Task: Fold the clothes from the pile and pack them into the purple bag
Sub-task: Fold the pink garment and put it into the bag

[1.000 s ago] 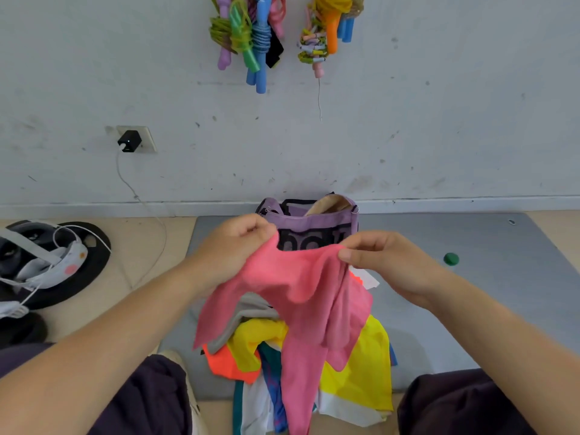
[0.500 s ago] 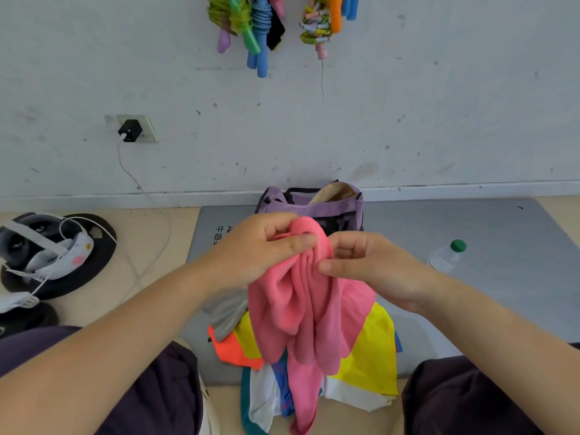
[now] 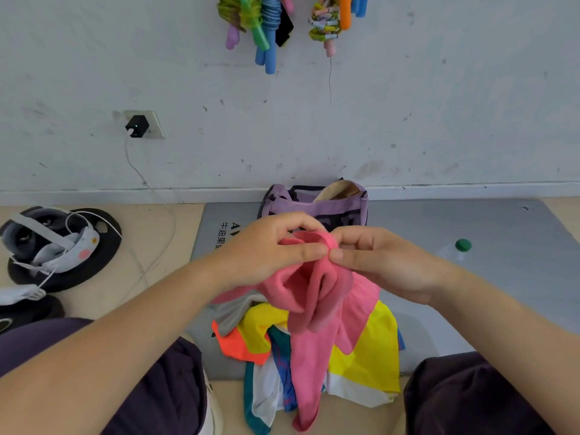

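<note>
Two hands, left (image 3: 266, 255) and right (image 3: 386, 265), both pinch pink garment (image 3: 314, 296) bunched above pile (image 3: 361, 350), in front of purple bag (image 3: 314, 207). Fold barely begun; most clothes unfolded, bag contents unclear.

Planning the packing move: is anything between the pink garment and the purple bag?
Nothing visible. The pink garment, gripped by the left hand and right hand, hangs just in front of the purple bag, whose top gapes open. Below lies the clothes pile.
</note>
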Available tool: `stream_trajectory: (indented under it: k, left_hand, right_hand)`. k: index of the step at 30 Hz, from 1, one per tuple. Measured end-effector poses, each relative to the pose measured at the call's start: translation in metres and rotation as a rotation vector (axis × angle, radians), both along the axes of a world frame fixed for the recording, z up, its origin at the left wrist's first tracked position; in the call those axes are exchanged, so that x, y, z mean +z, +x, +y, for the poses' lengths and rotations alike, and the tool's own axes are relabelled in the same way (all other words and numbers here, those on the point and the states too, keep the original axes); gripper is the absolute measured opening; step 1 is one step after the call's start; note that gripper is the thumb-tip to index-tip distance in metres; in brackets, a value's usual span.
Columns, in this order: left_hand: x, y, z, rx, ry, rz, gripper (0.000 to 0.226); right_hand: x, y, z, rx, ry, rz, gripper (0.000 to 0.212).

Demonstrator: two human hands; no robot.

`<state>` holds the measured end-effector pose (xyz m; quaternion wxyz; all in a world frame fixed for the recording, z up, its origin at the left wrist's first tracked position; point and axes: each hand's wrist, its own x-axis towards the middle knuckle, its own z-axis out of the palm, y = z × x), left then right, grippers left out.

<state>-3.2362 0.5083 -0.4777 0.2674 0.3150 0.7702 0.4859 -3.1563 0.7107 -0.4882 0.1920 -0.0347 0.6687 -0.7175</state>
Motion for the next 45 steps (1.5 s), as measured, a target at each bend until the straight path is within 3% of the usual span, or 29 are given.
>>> stream_trajectory:
  k: [3,6,10,13,17,21,22,25,28,33,35,37,39,45]
  left_hand:
    - [0.002,-0.004,-0.002,0.071,-0.016,0.109,0.016]
    - [0.005,-0.003,-0.004,0.027,-0.033,0.108,0.018]
    - [0.009,0.0,-0.004,-0.025,-0.025,0.106,0.015]
    - [0.014,0.0,-0.007,-0.039,-0.018,0.124,0.015]
    - [0.016,-0.005,-0.011,0.168,0.093,0.115,0.016]
    - [0.014,-0.014,-0.009,0.462,0.223,0.137,0.008]
    - [0.013,-0.013,-0.008,0.433,0.216,0.108,0.006]
    - [0.007,-0.002,-0.003,0.092,0.069,0.035,0.049]
    - [0.003,0.007,0.005,-0.042,-0.005,0.11,0.03]
    - [0.009,-0.008,-0.004,0.256,0.152,0.138,0.037]
    - [0.011,-0.019,-0.01,0.432,0.194,0.13,0.029]
    - [0.01,-0.027,-0.015,0.536,0.213,0.12,0.02]
    - [0.005,-0.03,-0.017,0.578,0.193,0.108,0.012]
    - [-0.002,-0.027,-0.013,0.447,0.092,0.036,0.049]
  right_hand:
    - [0.003,0.0,-0.001,-0.056,0.096,0.037,0.022]
    - [0.005,-0.001,-0.003,-0.117,0.197,0.101,0.033]
    - [0.005,0.0,-0.004,-0.133,0.289,0.22,0.017]
    - [0.005,-0.002,-0.002,-0.139,0.48,0.265,0.013]
    - [0.008,-0.002,0.004,-0.084,0.621,0.268,0.009]
    - [0.013,-0.003,0.01,-0.167,0.565,0.191,0.011]
    - [0.014,-0.002,0.009,-0.171,0.528,0.177,0.011]
    - [0.021,0.002,0.001,-0.124,0.319,0.153,0.008]
    - [0.025,0.004,-0.002,-0.092,0.155,0.122,0.018]
    - [0.023,-0.001,0.008,-0.151,0.257,0.073,0.022]
    - [0.022,0.0,0.01,-0.186,0.287,0.052,0.014]
    - [0.022,0.0,0.012,-0.235,0.307,0.057,0.019]
    - [0.023,0.001,0.012,-0.267,0.289,0.059,0.026]
    - [0.024,0.004,0.005,-0.301,0.319,0.118,0.016]
